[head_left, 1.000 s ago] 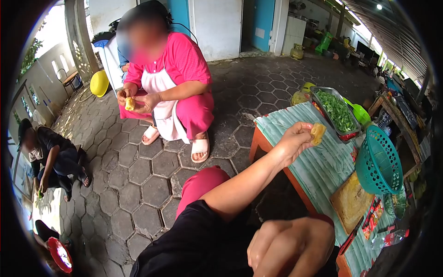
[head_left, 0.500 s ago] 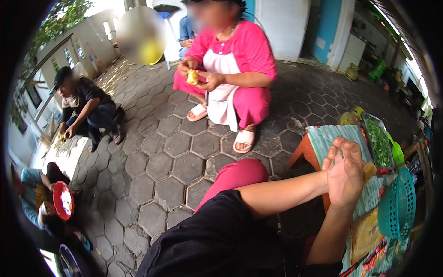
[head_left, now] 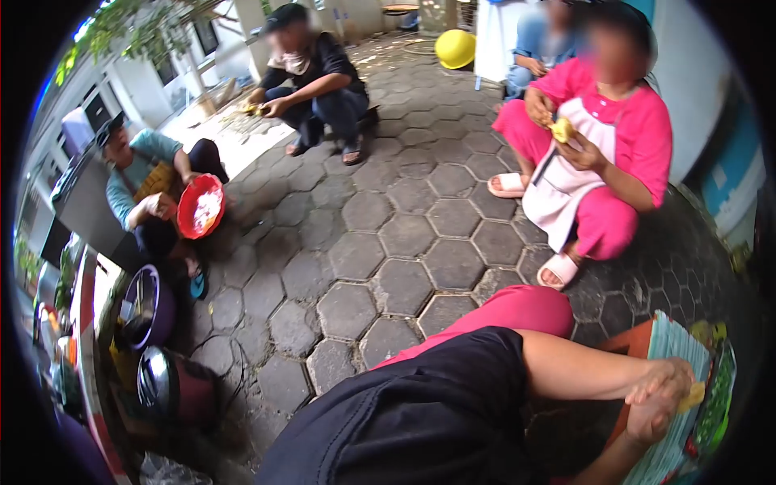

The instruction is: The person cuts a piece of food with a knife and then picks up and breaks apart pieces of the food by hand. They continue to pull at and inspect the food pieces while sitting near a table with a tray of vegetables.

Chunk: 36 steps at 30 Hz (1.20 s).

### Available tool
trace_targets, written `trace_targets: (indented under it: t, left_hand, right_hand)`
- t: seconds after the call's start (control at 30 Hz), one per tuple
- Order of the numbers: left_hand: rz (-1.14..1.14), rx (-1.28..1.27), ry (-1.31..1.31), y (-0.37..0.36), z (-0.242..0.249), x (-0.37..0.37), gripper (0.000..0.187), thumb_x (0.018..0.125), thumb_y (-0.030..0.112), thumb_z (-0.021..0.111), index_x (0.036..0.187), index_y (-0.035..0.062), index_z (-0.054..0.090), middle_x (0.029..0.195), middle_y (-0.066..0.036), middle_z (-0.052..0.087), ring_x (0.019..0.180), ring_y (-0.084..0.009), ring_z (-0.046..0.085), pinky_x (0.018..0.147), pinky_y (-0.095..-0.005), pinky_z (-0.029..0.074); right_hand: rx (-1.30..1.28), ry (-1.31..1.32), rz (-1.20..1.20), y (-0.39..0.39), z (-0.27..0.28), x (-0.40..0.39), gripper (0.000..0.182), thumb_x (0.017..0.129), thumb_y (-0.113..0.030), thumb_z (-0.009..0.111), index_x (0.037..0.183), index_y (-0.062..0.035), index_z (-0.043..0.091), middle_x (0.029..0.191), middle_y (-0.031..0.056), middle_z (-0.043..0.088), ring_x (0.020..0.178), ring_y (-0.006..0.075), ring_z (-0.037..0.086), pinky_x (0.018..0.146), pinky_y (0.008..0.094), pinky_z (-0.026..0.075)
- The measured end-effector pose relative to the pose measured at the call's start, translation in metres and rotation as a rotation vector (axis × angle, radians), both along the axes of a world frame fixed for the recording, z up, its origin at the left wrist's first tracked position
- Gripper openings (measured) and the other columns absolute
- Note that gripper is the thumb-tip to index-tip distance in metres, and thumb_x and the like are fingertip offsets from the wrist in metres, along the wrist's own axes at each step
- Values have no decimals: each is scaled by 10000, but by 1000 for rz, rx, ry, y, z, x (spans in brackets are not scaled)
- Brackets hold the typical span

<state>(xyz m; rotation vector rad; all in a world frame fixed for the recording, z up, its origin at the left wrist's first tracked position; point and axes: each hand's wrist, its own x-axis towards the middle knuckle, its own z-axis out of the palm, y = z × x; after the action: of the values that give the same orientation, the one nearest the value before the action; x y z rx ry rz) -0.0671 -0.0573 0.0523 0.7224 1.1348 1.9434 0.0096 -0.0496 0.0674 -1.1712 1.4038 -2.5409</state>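
Note:
At the lower right, my left hand (head_left: 661,377) and my right hand (head_left: 649,420) are pressed together, one overlapping the other. My left forearm reaches across from my knee, and the right one comes up from the bottom edge. The fingers of both hands are curled. A small yellowish-tan piece (head_left: 693,396) shows just beyond them; I cannot tell which hand holds it. Under and behind the hands is a small table (head_left: 668,339) with a pale green striped cover and an orange-brown side. A tray of chopped greens (head_left: 718,404) lies at its far side.
Across the hexagonal paving (head_left: 404,234), a person in pink (head_left: 598,145) squats with a yellow food piece. Another person in dark clothes (head_left: 323,89) squats farther back. At left, a person tilts a red basin (head_left: 200,206), near a purple tub (head_left: 153,303) and a rice cooker (head_left: 182,384).
The view has swung left, so my hands sit lower and farther right. My raised, curled fingers have come down and the hands are closer together. The teal basket has left the view.

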Motion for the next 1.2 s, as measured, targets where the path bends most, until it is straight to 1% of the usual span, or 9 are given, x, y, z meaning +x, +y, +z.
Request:
trace_targets:
  t: [0.07, 0.1, 0.37, 0.77, 0.83, 0.87, 1.0, 1.07, 1.2]
  left_hand:
    - [14, -11, 9, 5, -1, -10, 317, 657, 62, 609, 967, 49, 543, 870, -55, 588, 724, -161, 585, 574, -285, 468]
    - [22, -21, 18, 17, -11, -4, 323, 646, 59, 617, 961, 51, 545, 863, -54, 588, 714, -161, 585, 563, -286, 468]
    - [71, -132, 116, -33, 0, -12, 308, 624, 32, 632, 919, 56, 545, 749, -41, 553, 632, -176, 570, 510, -292, 464]
    - [122, 65, 91, -34, -1, -2, 304, 638, 7, 610, 930, 50, 534, 726, -46, 535, 615, -175, 563, 498, -290, 460]
    - [-46, 139, -102, -52, 10, 9, 302, 666, 8, 598, 956, 45, 524, 783, -55, 553, 647, -172, 571, 510, -284, 467]
    - [-104, 233, 10, -29, -6, 0, 306, 698, 16, 599, 992, 42, 519, 827, -63, 561, 663, -163, 574, 513, -288, 477]
    - [-112, 285, -297, -80, 24, 31, 274, 763, 38, 586, 1027, 40, 517, 926, -64, 554, 850, -158, 581, 709, -287, 513]
    - [-169, 420, -362, -84, 24, 34, 292, 802, 40, 563, 1081, 33, 476, 980, -103, 568, 883, -183, 600, 726, -301, 516]
    - [-188, 353, -407, -80, 22, 28, 262, 856, 17, 550, 1109, 24, 483, 1037, -115, 590, 952, -193, 610, 832, -309, 510]
  right_hand:
    - [11, 65, 264, 1, -8, -15, 515, 702, -360, 782, 982, -76, 457, 898, 118, 491, 695, 207, 538, 523, 320, 481]
    - [164, 30, -141, -3, -7, 5, 531, 678, -375, 793, 977, -60, 488, 869, 117, 504, 668, 201, 546, 496, 320, 480]
    - [247, 51, 104, -66, -7, -34, 471, 689, -322, 782, 960, -37, 521, 889, 152, 526, 701, 232, 563, 556, 343, 482]
    - [376, 86, 204, -86, 9, -32, 371, 707, -230, 763, 930, 1, 578, 922, 212, 562, 758, 285, 592, 659, 384, 485]
    - [412, 80, 134, -72, 16, -16, 354, 710, -215, 759, 925, 8, 587, 927, 222, 568, 767, 294, 597, 676, 390, 485]
    - [431, 71, 65, -60, 21, 0, 346, 712, -207, 758, 923, 11, 592, 930, 227, 571, 772, 299, 600, 684, 394, 486]
    - [496, 31, -268, -27, 38, 68, 362, 712, -208, 770, 946, 14, 605, 904, 200, 587, 785, 285, 603, 726, 369, 483]
    - [549, 21, -464, -15, 43, 82, 392, 738, -292, 747, 931, 2, 574, 858, 181, 562, 705, 254, 577, 620, 364, 510]
    - [449, -17, -744, 28, 36, 93, 361, 763, -230, 725, 994, 12, 590, 940, 134, 591, 792, 216, 578, 713, 342, 476]
